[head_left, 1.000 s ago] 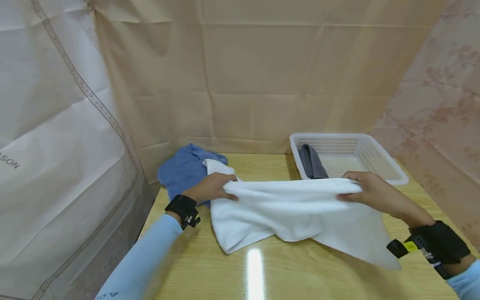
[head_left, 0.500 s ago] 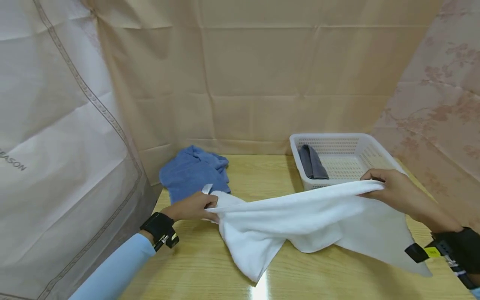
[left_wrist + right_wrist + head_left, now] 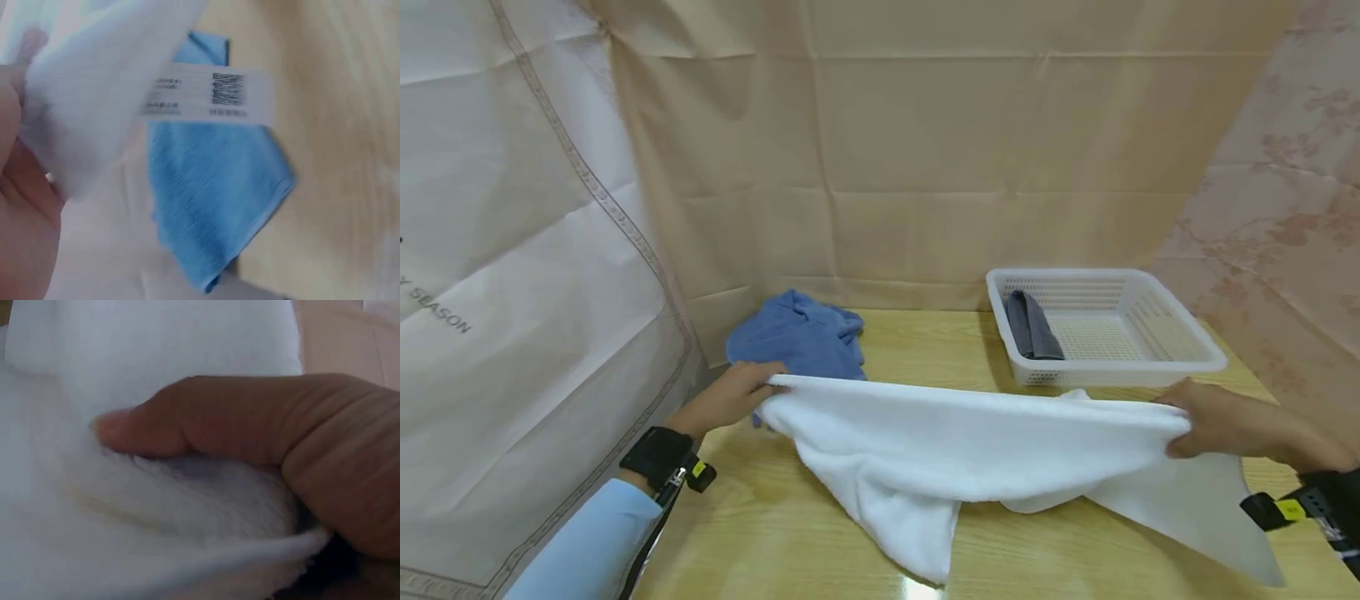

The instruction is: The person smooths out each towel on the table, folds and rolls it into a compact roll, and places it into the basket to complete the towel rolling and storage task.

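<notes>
A white towel point(image 3: 970, 442) is stretched between both hands above the table, its lower folds hanging toward the tabletop. My left hand point(image 3: 733, 396) pinches its upper left corner, close in front of a crumpled blue towel point(image 3: 801, 333). The upper right edge is gripped by my right hand point(image 3: 1232, 421), and a flap of towel hangs down below that wrist. In the left wrist view a white printed label point(image 3: 206, 94) shows beside the pinched cloth, over the blue towel. The right thumb point(image 3: 187, 422) presses on the towel's fluffy fabric in the right wrist view.
At the back right stands a white plastic basket point(image 3: 1213, 362) with a folded dark grey cloth point(image 3: 1032, 325) along its left side. The wooden table point(image 3: 760, 533) meets a beige sheet point(image 3: 925, 167) behind and a printed white sheet point(image 3: 535, 333) at the left.
My hands have moved apart, the left one leftward and the right one rightward, pulling the white towel's top edge taut. The right hand has also dropped, leaving that edge more level than half a second ago.
</notes>
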Available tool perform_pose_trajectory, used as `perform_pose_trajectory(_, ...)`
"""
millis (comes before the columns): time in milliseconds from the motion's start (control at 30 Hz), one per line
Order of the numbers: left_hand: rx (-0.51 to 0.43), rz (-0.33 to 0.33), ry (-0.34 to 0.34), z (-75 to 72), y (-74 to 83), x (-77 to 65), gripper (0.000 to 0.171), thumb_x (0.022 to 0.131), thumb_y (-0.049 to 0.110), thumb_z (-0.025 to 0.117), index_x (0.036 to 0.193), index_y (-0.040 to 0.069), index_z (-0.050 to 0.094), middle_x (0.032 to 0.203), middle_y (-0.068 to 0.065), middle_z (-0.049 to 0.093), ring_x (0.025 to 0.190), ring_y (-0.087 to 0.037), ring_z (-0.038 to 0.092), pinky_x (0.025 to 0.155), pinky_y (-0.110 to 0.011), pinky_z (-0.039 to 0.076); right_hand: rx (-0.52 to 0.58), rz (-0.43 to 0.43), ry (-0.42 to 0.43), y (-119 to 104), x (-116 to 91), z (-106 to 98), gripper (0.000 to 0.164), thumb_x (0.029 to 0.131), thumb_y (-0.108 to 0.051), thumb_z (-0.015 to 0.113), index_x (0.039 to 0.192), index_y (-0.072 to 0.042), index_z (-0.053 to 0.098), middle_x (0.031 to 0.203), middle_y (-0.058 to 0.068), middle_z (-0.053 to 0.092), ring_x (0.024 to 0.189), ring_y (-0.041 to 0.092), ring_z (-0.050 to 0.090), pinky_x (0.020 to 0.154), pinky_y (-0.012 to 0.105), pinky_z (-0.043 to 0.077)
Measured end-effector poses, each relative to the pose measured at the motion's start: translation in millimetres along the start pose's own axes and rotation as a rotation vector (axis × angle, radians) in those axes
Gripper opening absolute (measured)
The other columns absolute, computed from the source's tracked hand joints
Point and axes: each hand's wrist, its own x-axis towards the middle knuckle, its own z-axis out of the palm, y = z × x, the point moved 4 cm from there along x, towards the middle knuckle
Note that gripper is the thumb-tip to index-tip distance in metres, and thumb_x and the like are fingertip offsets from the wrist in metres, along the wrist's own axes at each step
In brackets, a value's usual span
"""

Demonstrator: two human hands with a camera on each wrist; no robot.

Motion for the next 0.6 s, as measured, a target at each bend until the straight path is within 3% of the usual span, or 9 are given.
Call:
perform_pose_trajectory(100,0.053,0.027,0.122,-22.8,5.0,-2.0,0.019,0.098,0.001,0.067,0.107,0.016,0.075,0.102,0.001,0.075,0.086,-0.012,0.067,0.073,-0.033,0.053,0.000,-0.070,-0.012,6,-4,-6,0.034,0.084,-0.004,0.080,0.114,0.006,0.068,0.107,0.012,0.065,0.085,0.013,0.065,0.066,0.028,0.056)
perform_pose_trajectory(267,0.176,0.113,0.325,-64.1,12.6,-11.0,0.015,0.084,0.003,0.083,0.093,0.015,0.080,0.089,0.004,0.076,0.080,-0.013,0.071,0.070,-0.028,0.053,0.129,-0.230,-0.084,9,-18,-21,0.029,0.097,0.001,0.065,0.126,0.000,0.067,0.110,0.000,0.072,0.088,0.009,0.069,0.068,0.027,0.056)
perform_pose_trajectory(333,0.199,0.137,0.358,-78.9,14.8,-15.9,0.019,0.079,0.002,0.086,0.090,0.015,0.080,0.085,0.006,0.075,0.076,-0.009,0.069,0.068,-0.022,0.051,0.110,-0.208,-0.069,9,-27,-29,0.029,0.099,-0.001,0.064,0.126,-0.009,0.070,0.108,-0.010,0.073,0.088,0.006,0.068,0.068,0.025,0.054)
perform_pose_trajectory(433,0.233,0.148,0.382,-101.1,22.6,-24.0,0.022,0.076,0.000,0.087,0.088,0.016,0.080,0.083,0.006,0.075,0.072,-0.005,0.066,0.066,-0.017,0.048,-0.003,-0.249,-0.005,7,-39,-40,0.034,0.096,0.000,0.068,0.125,-0.016,0.073,0.108,-0.016,0.072,0.087,0.002,0.066,0.067,0.022,0.052)
perform_pose_trajectory(500,0.264,0.125,0.394,-114.7,30.1,-30.1,0.023,0.077,-0.001,0.086,0.089,0.017,0.081,0.085,0.004,0.076,0.073,-0.005,0.066,0.065,-0.016,0.048,-0.031,-0.310,-0.001,7,-45,-46,0.040,0.094,0.004,0.068,0.126,-0.021,0.072,0.110,-0.018,0.071,0.088,0.000,0.065,0.068,0.020,0.052)
perform_pose_trajectory(600,0.305,0.102,0.409,-133.1,41.1,-39.1,0.023,0.077,-0.003,0.085,0.092,0.015,0.082,0.088,-0.002,0.078,0.072,-0.007,0.068,0.063,-0.016,0.050,0.019,-0.484,-0.035,6,-52,-55,0.057,0.090,0.017,0.062,0.132,-0.022,0.069,0.113,-0.015,0.072,0.090,0.002,0.068,0.068,0.019,0.053)
